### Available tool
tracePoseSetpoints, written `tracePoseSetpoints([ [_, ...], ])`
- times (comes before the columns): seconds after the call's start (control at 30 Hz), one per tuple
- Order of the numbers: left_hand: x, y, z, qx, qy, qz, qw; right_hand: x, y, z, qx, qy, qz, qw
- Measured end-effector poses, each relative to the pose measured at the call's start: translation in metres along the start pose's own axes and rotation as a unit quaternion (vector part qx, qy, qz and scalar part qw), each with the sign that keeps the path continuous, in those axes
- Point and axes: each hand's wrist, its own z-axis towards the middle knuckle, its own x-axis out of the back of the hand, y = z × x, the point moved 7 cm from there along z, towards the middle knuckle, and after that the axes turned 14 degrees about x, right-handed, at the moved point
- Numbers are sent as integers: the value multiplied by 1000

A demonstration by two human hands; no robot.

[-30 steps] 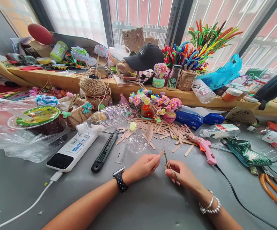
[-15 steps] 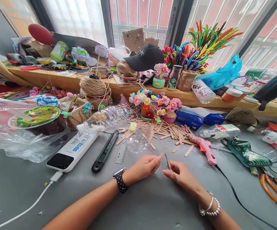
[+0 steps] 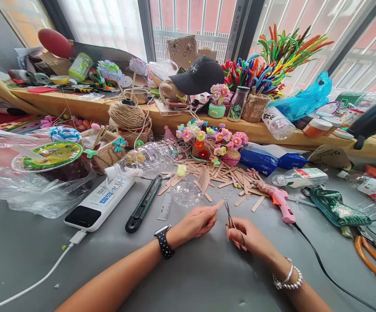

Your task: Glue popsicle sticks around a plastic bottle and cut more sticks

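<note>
The wooden stick (image 3: pixel 219 204) is in the middle of the frame, its near end pinched between the thumb and fingers of my left hand (image 3: pixel 202 221), its rounded free end pointing up and to the right. My right hand (image 3: pixel 248 234) is curled around the handles of the scissors (image 3: pixel 229 214), whose blades stand up just beside that free end, with a narrow gap between. So the stick sits between my two hands, above the grey tabletop (image 3: pixel 188 277).

Just beyond lies a heap of loose sticks (image 3: pixel 220 171), with a pink glue gun (image 3: pixel 280 201) right of centre and a small clear ruler (image 3: pixel 165 207) and a dark green cutter (image 3: pixel 143 203) left of centre. Further left, the white power bank (image 3: pixel 102 201) carries large blue characters I can't make out. The blue packet (image 3: pixel 259 159) has white lettering too small to read. At the top centre, the black cap (image 3: pixel 201 76) shows what look like the letters "CK". To its right, the glass bottle (image 3: pixel 238 104) wears a round green badge, and the plastic bottle (image 3: pixel 277 123) has dark characters on a white label.
</note>
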Motion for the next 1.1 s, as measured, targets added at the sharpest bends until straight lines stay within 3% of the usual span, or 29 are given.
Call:
tracePoseSetpoints([
  [0.27,3,9,-2,-34,36,35,998,1,0,0,5,13,14,1000],
  [0.5,4,6,-1,-3,53,32,998,1,0,-2,7,13,21,1000],
  [0.8,13,8,-3,-40,121,84,988,3,1,-1,29,14,28,999],
  [1.1,14,9,-4,-50,137,118,982,0,-6,-1,31,-3,17,999],
])
